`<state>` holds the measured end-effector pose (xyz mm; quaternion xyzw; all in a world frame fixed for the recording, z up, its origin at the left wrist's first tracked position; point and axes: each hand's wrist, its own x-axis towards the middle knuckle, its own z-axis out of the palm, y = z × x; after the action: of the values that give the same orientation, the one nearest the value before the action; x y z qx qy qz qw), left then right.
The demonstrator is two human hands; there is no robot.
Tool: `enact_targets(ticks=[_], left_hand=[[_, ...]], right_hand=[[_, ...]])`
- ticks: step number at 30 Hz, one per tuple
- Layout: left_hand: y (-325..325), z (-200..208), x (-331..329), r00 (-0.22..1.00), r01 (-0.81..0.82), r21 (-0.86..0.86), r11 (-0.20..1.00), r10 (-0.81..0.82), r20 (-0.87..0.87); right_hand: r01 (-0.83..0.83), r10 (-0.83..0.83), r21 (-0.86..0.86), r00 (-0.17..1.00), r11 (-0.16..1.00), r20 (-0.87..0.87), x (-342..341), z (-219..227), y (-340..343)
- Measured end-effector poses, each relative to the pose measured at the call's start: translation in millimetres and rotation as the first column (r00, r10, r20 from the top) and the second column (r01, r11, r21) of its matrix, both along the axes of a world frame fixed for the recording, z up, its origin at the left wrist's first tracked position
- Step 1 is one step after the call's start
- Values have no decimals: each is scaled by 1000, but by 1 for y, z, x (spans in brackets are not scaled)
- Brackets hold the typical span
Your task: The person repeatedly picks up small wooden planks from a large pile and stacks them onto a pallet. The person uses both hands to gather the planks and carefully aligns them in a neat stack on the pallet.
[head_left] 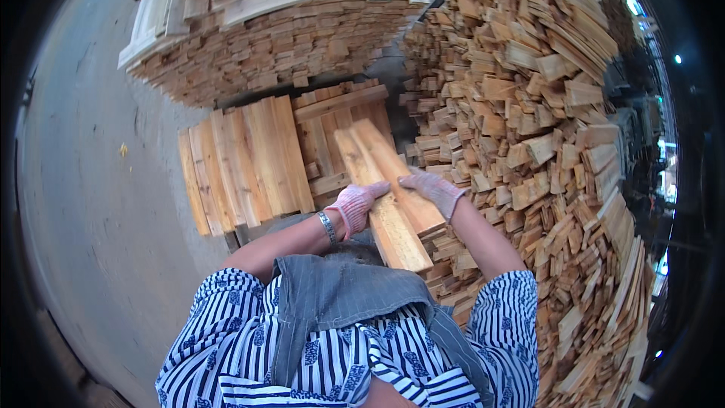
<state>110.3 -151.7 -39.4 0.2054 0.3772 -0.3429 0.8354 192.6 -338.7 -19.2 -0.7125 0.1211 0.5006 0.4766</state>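
Head view: my left hand (pixel 356 206) and right hand (pixel 432 190), both gloved, are closed over the near half of two boards (pixel 385 189) held side by side; left hand grips the left edge, right hand wraps the right edge; boards run away from me, far ends tilted over a low pallet stack (pixel 245 162), near ends just above my apron (pixel 340 295).

Handling, my read: raw sawn planks, stiff, no flex to worry about; likely light to moderate for a pair; rough faces so the knit gloves should bite well, little slip; splinter risk at the edges; not fragile, though thin ends could chip if dropped. Best hold is on the long edges near mid-length, one hand per side, so the pair stays together and balanced; my grip now sits toward the near end, so the far ends will want to droop.

Surface: the pallet stack is flat boards laid edge to edge, with a lower, uneven section just beside it under the far ends; bare concrete floor (pixel 98 181) to my left.

Room: tall heap (pixel 529 128) of short offcuts hard on my right, ragged ends jutting, touching distance; another bundled stack (pixel 272 38) beyond; dark shed with bright lights at far right.
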Motion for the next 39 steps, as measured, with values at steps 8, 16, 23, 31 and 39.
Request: enact_targets(ticks=[8,16,23,31,39], left_hand=[[14,-102,-1,949,-231,33,972,233,-213],[32,-251,62,902,-239,-66,969,197,-384],[7,-239,34,929,-246,289,925,311,-202],[39,-365,58,937,-333,430,839,345,52],[74,-455,89,807,340,935,103,-543,-234]], right_hand=[[-178,154,-70,953,982,-260,32,-106,33],[-115,106,-5,935,993,-339,85,-240,56],[-6,23,91,982,996,-186,66,-256,28],[-290,477,-481,814,827,330,92,-360,26],[-193,550,-718,778,669,304,119,-453,39]])
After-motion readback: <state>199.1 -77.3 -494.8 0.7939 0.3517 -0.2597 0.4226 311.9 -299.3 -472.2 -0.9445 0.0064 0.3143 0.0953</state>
